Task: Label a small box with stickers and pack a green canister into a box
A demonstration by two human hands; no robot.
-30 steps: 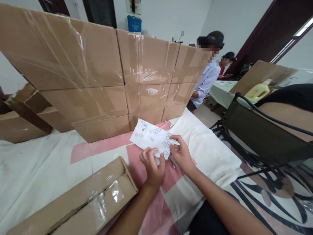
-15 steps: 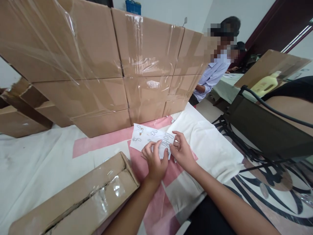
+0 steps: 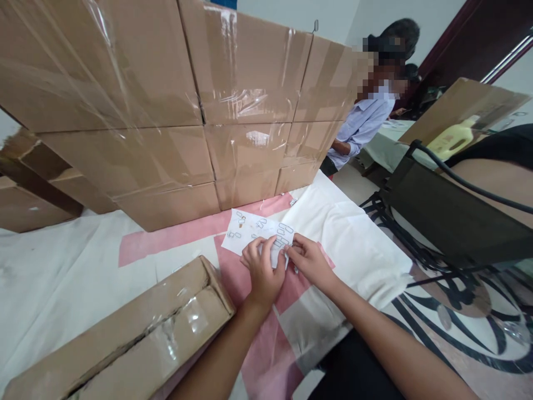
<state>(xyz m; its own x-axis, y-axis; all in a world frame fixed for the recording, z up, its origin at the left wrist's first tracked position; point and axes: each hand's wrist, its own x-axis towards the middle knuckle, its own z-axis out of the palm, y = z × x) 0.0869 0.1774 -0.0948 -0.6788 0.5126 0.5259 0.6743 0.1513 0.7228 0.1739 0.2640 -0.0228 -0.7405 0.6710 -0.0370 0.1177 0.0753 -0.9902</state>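
A white sheet of paper (image 3: 245, 226) lies on the pink and white cloth, with several small oblong loops in dark outline (image 3: 285, 229) on it. Whether these loops are drawn or loose pieces, I cannot tell. My left hand (image 3: 264, 269) rests over the sheet's lower edge, fingers bent, thumb and index finger apart. At the sheet's right end, my right hand (image 3: 310, 260) has thumb and fingertips pressed together beside the loops. Whatever is in that pinch is too small to make out. The two thumbs are close to each other.
Stacked cardboard boxes (image 3: 250, 72) wrapped in clear film stand behind the sheet. A long taped carton (image 3: 125, 328) lies at left front. Beyond the table's right edge is a dark folding chair (image 3: 453, 216). A person in a light shirt (image 3: 362, 128) is behind the boxes.
My right hand's fingers, spread half a second ago, have closed into a pinch near the loops. My left hand has barely moved. The view has shifted slightly.
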